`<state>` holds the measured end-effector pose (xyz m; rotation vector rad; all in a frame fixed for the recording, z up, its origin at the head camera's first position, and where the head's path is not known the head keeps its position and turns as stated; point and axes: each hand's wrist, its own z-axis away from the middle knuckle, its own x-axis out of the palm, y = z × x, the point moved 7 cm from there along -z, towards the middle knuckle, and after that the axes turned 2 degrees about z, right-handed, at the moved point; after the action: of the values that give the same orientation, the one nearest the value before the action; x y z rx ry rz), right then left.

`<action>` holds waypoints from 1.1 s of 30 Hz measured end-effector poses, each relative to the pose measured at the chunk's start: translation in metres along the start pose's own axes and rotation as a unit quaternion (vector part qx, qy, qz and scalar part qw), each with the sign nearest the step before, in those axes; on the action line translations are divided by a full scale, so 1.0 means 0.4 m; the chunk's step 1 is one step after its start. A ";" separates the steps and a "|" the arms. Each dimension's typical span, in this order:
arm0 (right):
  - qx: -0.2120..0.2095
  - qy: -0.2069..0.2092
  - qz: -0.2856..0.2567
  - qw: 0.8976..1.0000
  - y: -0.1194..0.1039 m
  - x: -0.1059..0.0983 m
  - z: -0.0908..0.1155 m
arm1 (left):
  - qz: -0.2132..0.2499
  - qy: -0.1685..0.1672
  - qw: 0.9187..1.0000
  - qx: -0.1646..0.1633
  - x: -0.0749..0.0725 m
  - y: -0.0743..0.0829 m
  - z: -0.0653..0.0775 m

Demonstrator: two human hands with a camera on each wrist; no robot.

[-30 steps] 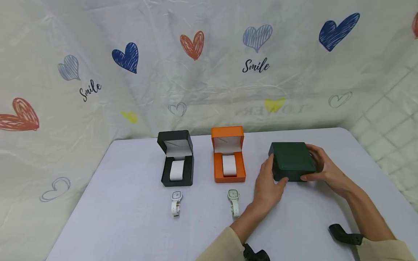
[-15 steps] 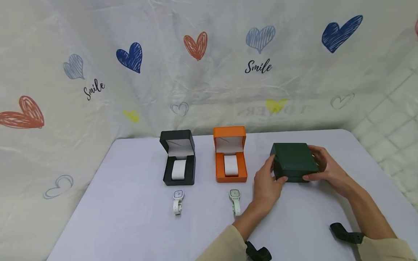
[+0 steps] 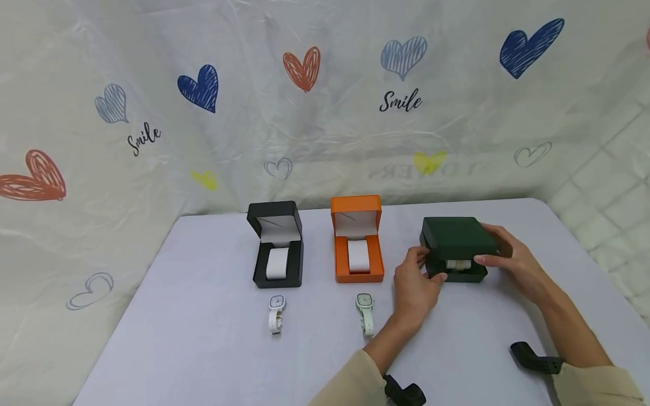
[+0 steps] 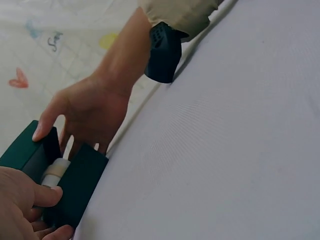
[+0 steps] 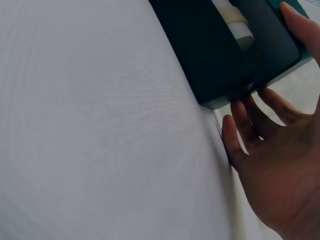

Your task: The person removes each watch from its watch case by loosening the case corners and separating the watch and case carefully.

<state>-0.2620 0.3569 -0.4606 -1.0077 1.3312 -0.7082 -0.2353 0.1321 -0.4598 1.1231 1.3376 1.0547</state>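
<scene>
A dark green watch box [image 3: 454, 234] stands at the right of the table, its lid partly raised at the front. Through the gap shows a white cushion [image 4: 56, 172] with a beige band round it. My right hand [image 3: 515, 265] grips the lid, thumb on its front edge and fingers along the right side. At the left, my left hand [image 3: 417, 290] holds the base, with the thumb at the front corner and the other fingers on the side. In the right wrist view, the right fingertips touch the box's side near where lid and base meet.
Left of the green box stand an open orange watch box [image 3: 358, 265] and an open black watch box [image 3: 277, 265], each with a white cushion. In front of them lie a pale green watch [image 3: 364, 310] and a white watch [image 3: 276, 313]. A heart-printed sheet [image 3: 325, 113] hangs behind.
The green box's lid was closed in both earlier frames; now its front is raised and the cushion shows. My right hand has risen slightly with it, while my left hand has stayed at the base.
</scene>
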 end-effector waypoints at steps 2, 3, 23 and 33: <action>0.000 0.004 -0.007 1.000 -0.002 -0.001 -0.003 | 0.003 -0.001 1.000 0.001 0.001 0.001 0.002; -0.001 0.008 -0.011 1.000 -0.003 -0.001 -0.004 | 0.005 -0.002 1.000 0.003 0.002 0.001 0.003; 0.049 0.118 -0.002 0.992 -0.048 -0.006 -0.063 | 0.010 -0.004 1.000 0.020 -0.001 0.000 0.005; 0.082 0.079 -0.032 0.993 -0.066 0.011 -0.075 | 0.015 -0.005 0.999 0.029 0.003 0.002 0.008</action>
<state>-0.2877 0.3363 -0.4374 -0.8791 1.3562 -0.9465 -0.2320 0.1335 -0.4595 1.1928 1.3538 1.0370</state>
